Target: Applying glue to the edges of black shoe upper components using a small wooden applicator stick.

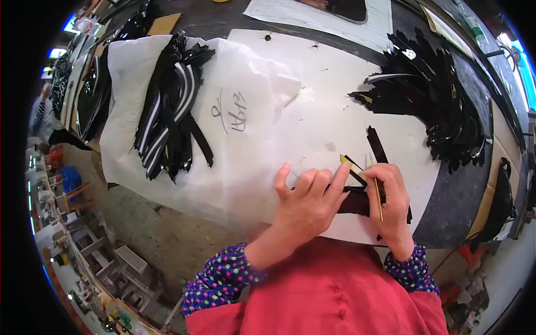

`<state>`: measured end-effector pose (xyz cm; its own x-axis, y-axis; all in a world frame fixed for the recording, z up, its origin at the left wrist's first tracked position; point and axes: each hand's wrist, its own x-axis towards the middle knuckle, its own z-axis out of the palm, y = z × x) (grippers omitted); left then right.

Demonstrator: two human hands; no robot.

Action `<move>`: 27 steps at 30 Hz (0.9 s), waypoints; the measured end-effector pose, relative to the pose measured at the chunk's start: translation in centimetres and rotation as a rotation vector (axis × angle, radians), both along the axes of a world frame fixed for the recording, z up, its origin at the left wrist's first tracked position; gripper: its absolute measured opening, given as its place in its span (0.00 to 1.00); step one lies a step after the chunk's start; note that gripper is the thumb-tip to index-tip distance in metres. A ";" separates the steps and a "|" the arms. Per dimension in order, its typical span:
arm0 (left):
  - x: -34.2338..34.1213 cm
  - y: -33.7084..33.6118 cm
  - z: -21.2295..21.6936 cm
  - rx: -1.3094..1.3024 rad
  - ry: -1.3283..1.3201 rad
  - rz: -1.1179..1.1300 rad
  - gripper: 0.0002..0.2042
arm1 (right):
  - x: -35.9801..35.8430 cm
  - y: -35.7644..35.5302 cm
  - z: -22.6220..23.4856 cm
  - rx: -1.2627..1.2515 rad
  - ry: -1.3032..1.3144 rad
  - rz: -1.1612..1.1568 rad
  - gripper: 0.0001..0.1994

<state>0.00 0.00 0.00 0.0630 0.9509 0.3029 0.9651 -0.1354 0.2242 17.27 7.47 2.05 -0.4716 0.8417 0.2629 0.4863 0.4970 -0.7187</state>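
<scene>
My right hand [391, 201] is closed in a pinch on a thin yellow stick [380, 202]. The stick's slim upper end points away from me, close to a narrow black strip [376, 144]. My left hand [310, 204] lies with fingers spread on the white sheet [335, 123]. Its index fingertip presses beside a small black strip with a yellow tip [345, 161]. Between the hands, partly hidden by them, lies a wider dark glossy piece [355, 205].
A pile of glossy black pieces [446, 100] lies at the right. More black strips with white stripes [173, 111] rest on white wrapping [251, 111] at the left. Printed papers [379, 22] lie at the back. A stool [133, 259] stands on the floor at lower left.
</scene>
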 end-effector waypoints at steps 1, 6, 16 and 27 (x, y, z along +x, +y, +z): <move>0.1 0.0 0.0 0.006 -0.012 -0.004 0.26 | 0.1 0.0 0.0 -0.001 -0.013 -0.009 0.12; -0.3 0.0 0.1 0.024 -0.044 0.001 0.26 | -0.4 -0.1 0.3 0.009 -0.027 -0.006 0.12; 0.3 0.1 0.0 0.018 -0.046 0.011 0.26 | 0.0 -0.2 0.2 0.013 -0.032 -0.008 0.13; -0.2 0.1 0.2 -0.009 -0.017 0.004 0.25 | -0.5 0.1 0.2 0.051 -0.010 0.015 0.13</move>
